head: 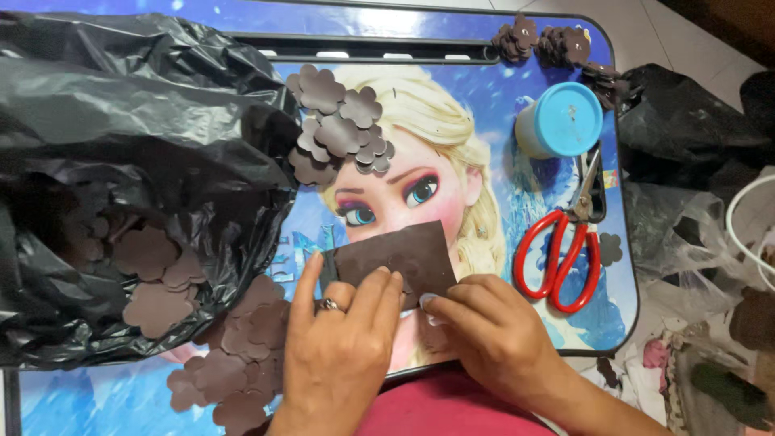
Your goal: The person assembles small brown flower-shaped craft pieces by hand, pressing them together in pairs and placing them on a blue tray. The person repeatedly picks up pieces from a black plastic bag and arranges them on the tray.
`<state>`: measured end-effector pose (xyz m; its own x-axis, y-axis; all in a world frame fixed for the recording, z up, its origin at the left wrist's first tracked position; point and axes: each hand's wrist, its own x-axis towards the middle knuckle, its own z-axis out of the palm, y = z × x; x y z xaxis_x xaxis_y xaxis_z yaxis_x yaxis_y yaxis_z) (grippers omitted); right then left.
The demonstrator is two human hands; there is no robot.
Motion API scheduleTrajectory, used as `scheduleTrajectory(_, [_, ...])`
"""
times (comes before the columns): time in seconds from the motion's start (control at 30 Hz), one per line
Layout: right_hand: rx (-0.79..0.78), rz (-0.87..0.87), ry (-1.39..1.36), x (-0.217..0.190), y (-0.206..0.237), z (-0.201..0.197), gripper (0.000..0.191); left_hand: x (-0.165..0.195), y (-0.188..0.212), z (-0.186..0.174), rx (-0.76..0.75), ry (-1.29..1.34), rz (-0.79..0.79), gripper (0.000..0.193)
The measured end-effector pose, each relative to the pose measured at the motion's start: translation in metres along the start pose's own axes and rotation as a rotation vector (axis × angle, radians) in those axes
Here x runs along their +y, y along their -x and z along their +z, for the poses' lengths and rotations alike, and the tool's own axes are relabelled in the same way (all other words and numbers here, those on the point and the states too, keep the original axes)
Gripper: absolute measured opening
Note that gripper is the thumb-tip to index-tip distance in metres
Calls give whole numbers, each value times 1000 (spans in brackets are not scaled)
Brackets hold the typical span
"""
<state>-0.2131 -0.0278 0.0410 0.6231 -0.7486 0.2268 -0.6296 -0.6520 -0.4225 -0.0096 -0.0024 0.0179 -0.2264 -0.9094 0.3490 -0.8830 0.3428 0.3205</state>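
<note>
My left hand point(339, 343), with a ring on one finger, and my right hand point(488, 327) both press on the near edge of a brown rectangular foam sheet point(395, 254). The sheet lies on a small blue table point(492, 105) printed with a cartoon face. Fingers of both hands pinch the sheet's lower edge. Brown flower-shaped foam cutouts point(335, 129) lie piled above the sheet, and more cutouts point(234, 359) spread out beside my left wrist.
A big black plastic bag point(121, 105) holding more brown cutouts point(153, 274) covers the table's left side. Red-handled scissors point(565, 250) and a light-blue round container point(559, 119) sit on the right. More cutouts point(541, 40) lie at the far right corner; bags clutter the floor at right.
</note>
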Motion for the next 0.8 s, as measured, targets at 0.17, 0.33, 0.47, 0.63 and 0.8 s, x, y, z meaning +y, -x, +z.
scheduleTrajectory(0.17, [127, 150, -132, 12, 11, 11, 37, -5, -21, -7, -127, 97, -55, 42])
scheduleTrajectory(0.33, [172, 6, -24, 12, 14, 24, 35, -6, -31, -9, -166, 115, -19, 45])
scheduleTrajectory(0.47, [161, 6, -52, 10, 11, 22, 35, -6, -33, -12, -152, 122, -32, 35])
scheduleTrajectory(0.63, [155, 12, -79, 10, 8, 22, 35, -7, -32, -21, -96, 189, -199, 20])
scheduleTrajectory(0.8, [157, 11, -90, 11, 11, 24, 36, -1, -27, -17, -174, 352, -524, 35])
